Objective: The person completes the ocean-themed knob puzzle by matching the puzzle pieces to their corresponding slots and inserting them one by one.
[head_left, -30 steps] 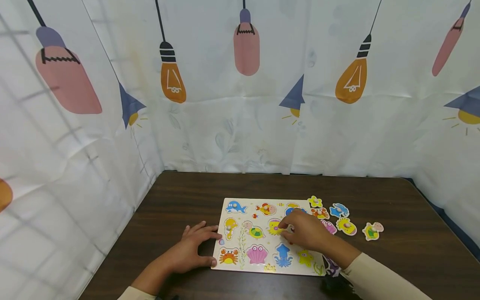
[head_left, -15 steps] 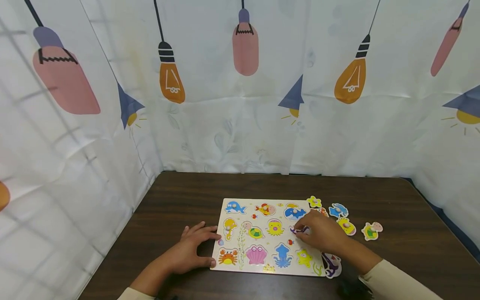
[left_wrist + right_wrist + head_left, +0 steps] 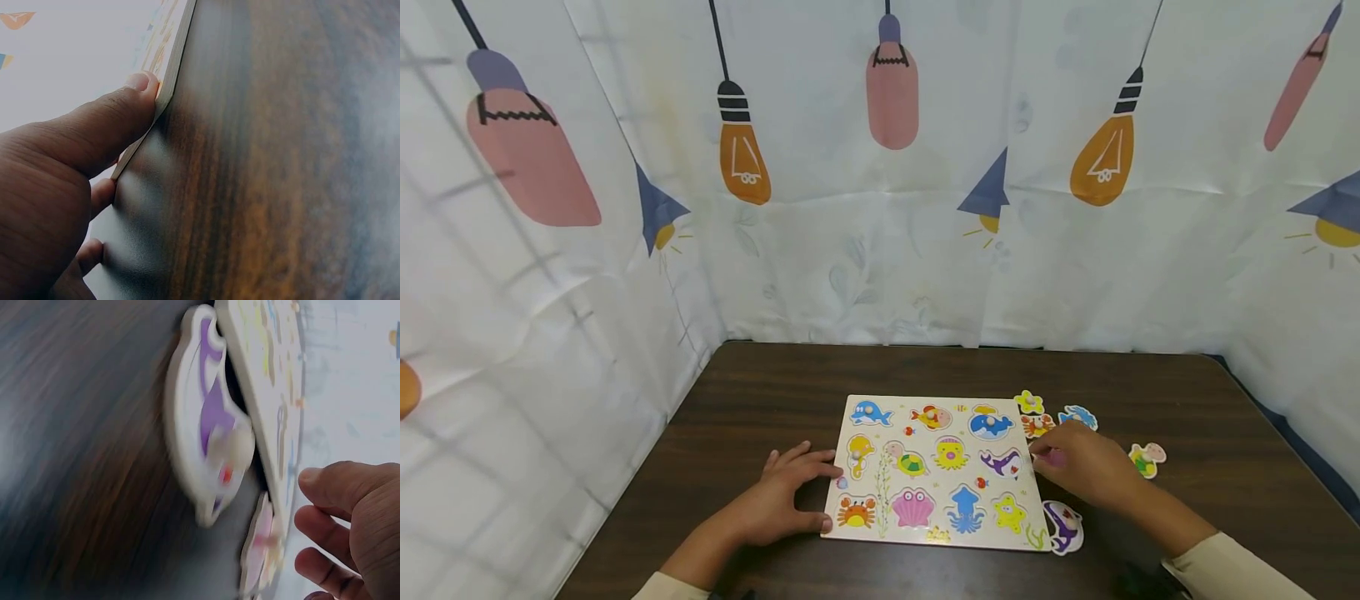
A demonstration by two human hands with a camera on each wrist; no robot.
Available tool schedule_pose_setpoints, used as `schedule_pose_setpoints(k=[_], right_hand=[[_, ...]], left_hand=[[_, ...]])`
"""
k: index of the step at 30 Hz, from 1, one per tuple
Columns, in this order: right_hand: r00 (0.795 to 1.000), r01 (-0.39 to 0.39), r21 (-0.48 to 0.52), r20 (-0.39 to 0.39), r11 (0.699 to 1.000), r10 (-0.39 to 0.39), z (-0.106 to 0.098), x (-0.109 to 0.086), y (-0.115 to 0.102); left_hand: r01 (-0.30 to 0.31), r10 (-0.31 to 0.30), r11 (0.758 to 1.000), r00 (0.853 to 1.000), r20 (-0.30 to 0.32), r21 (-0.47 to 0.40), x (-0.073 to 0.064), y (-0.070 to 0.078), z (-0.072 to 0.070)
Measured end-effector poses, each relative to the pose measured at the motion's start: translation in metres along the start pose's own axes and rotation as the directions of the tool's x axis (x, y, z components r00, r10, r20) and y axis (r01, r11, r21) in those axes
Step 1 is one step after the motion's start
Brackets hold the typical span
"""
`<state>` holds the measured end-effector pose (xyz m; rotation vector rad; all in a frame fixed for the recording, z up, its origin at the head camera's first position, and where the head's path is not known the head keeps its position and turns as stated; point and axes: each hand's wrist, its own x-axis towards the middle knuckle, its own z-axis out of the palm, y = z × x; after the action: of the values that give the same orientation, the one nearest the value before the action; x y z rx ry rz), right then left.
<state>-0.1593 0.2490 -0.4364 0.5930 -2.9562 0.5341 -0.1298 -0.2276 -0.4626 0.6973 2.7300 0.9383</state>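
Observation:
My left hand (image 3: 778, 497) rests at the left edge of a wooden peg puzzle board (image 3: 1030, 537) with sea animal pictures. In the left wrist view the thumb (image 3: 119, 119) lies on the board's corner, with other fingertips at its side edge. My right hand (image 3: 1090, 468) is just past the board's right edge, over a pink shell piece (image 3: 1055, 457), which it partly hides. In the right wrist view its fingers are loosely bent, with nothing visible between thumb and fingers. A purple dolphin piece (image 3: 215, 412) with a round knob lies beside the board's near right corner.
Right of the board lie a yellow star piece (image 3: 1028, 402), an orange crab piece (image 3: 1037, 425), a blue piece (image 3: 1078, 417) and a green turtle piece (image 3: 1147, 460). All are on a dark wooden table (image 3: 775, 392). A lamp-patterned curtain (image 3: 850, 250) hangs behind.
My right hand has moved right, off the board's picture of the purple dolphin to the loose pieces beside it. My left hand has stayed in place.

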Motion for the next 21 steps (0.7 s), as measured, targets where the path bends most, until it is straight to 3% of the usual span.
schedule_pose_setpoints(k=[7,14,21], right_hand=[[1.000,0.005,-0.033,-0.025,0.999,-0.006,-0.011,-0.011,0.025],[0.997,-0.076,-0.034,-0.020,0.997,0.075,-0.023,-0.021,0.040],[0.996,-0.085,-0.036,-0.008,0.996,0.085,-0.029,-0.025,0.053]], left_hand=[[-0.005,0.005,1.000,1.000,-0.002,0.006,0.001,-0.003,0.001],[-0.007,0.007,1.000,1.000,0.000,0.003,0.001,-0.004,0.000],[-0.006,0.006,1.000,1.000,0.003,-0.004,0.000,-0.001,0.000]])
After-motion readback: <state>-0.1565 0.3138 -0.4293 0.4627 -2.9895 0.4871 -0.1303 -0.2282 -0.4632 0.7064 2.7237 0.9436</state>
